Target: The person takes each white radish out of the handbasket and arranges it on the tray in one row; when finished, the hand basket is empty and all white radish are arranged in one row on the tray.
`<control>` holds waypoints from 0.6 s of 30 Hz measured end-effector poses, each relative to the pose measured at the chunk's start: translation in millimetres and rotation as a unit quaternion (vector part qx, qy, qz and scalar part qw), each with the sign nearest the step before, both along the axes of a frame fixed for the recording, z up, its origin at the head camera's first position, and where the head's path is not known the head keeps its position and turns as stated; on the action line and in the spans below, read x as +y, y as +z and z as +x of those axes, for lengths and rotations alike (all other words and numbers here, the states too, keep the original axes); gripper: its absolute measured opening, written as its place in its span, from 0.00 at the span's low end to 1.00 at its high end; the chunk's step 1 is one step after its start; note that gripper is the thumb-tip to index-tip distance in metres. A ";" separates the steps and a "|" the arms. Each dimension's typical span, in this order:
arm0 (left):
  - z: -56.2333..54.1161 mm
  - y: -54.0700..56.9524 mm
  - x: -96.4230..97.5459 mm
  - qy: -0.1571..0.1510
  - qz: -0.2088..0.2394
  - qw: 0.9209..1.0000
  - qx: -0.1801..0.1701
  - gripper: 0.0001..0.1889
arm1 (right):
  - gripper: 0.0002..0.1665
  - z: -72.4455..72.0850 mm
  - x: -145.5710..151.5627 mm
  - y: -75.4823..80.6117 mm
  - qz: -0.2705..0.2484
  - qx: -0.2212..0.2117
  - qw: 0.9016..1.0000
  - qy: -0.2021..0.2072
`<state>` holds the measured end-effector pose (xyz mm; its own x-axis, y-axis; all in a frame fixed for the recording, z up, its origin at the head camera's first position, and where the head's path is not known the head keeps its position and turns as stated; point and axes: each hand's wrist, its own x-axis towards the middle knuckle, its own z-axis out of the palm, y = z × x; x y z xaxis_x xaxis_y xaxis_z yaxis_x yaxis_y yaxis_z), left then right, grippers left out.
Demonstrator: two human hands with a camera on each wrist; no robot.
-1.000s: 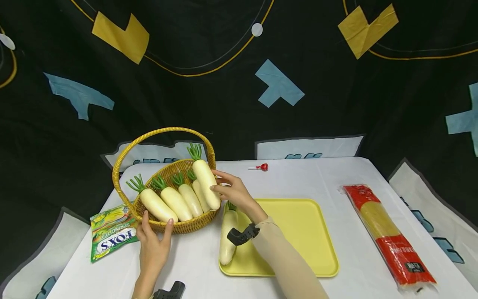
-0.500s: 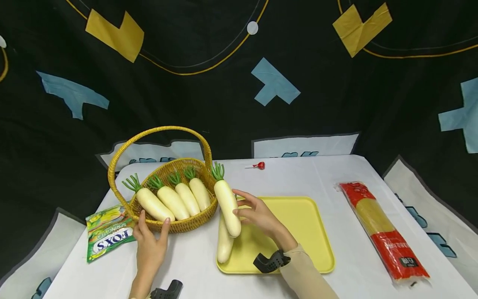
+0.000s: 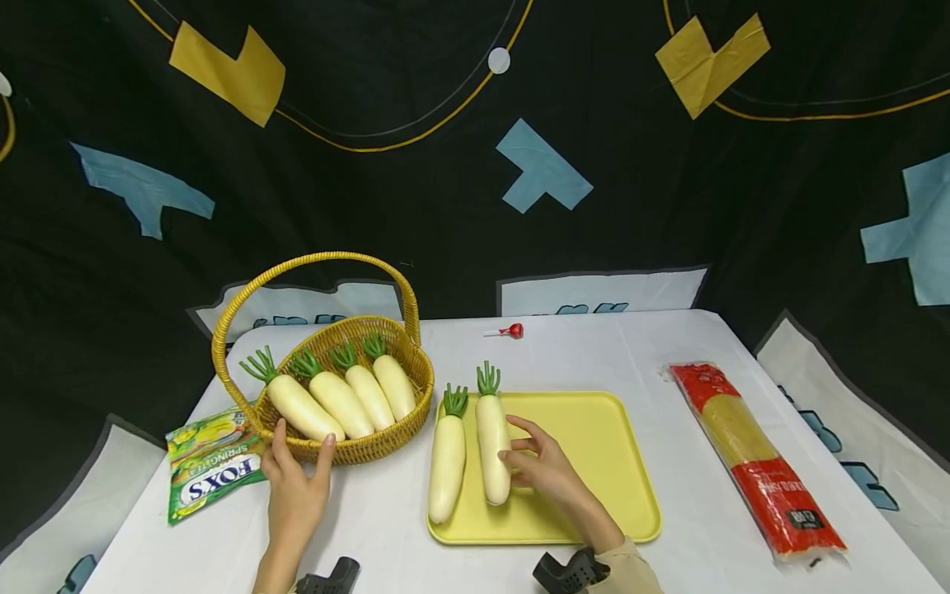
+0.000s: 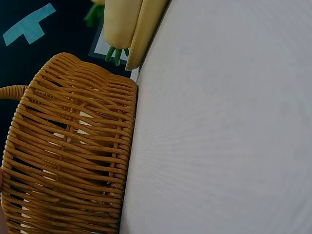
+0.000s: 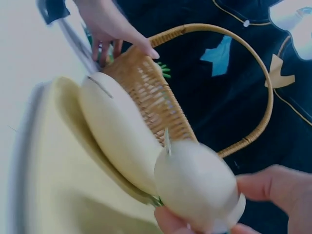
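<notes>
The right hand's grip pinches a radish; early release could roll it; the left hand, spread, touches the basket.

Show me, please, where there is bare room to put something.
Bare tablecloth lies between the yellow tray and the red packet; the tray's right part is bare too. Crowded: the tray's left and middle (two radishes, right hand) and the basket.

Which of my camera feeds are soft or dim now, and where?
Head view: evenly lit, basket crisp, faint shadow beside the left hand. Left wrist: dimmer, basket weave sharp but green leaves at the top blurred. Right wrist: hazy, outer edge of the yellow tray smeared, shadow across its surface.
</notes>
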<state>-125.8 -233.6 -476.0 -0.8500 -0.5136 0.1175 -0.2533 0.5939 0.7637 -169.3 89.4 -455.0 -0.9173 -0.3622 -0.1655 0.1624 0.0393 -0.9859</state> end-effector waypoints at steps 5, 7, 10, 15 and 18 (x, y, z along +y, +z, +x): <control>-0.2 -0.3 -0.6 0.000 0.001 1.000 0.001 0.44 | 0.38 7.8 -9.0 -6.5 0.012 -0.009 1.000 -0.021; 0.1 -0.3 -0.4 -0.002 0.003 1.000 0.000 0.44 | 0.39 9.7 -13.7 -8.3 0.017 -0.009 1.000 -0.024; 0.4 0.0 -0.4 -0.005 0.005 1.000 -0.001 0.43 | 0.39 11.3 -20.7 -10.4 0.026 -0.008 0.999 -0.029; 0.6 0.3 -0.5 -0.005 0.002 1.000 0.000 0.43 | 0.40 12.2 -28.9 -11.9 0.046 0.003 0.998 -0.036; 0.2 -0.2 -0.6 -0.003 0.001 1.000 0.006 0.43 | 0.40 12.6 -31.1 -11.8 0.064 0.012 0.997 -0.039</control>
<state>-125.6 -234.2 -476.2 -0.8521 -0.5080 0.1259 -0.2403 0.5935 0.7681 -156.7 58.3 -466.8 -0.9460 -0.2674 -0.1831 0.1458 0.1536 -0.9773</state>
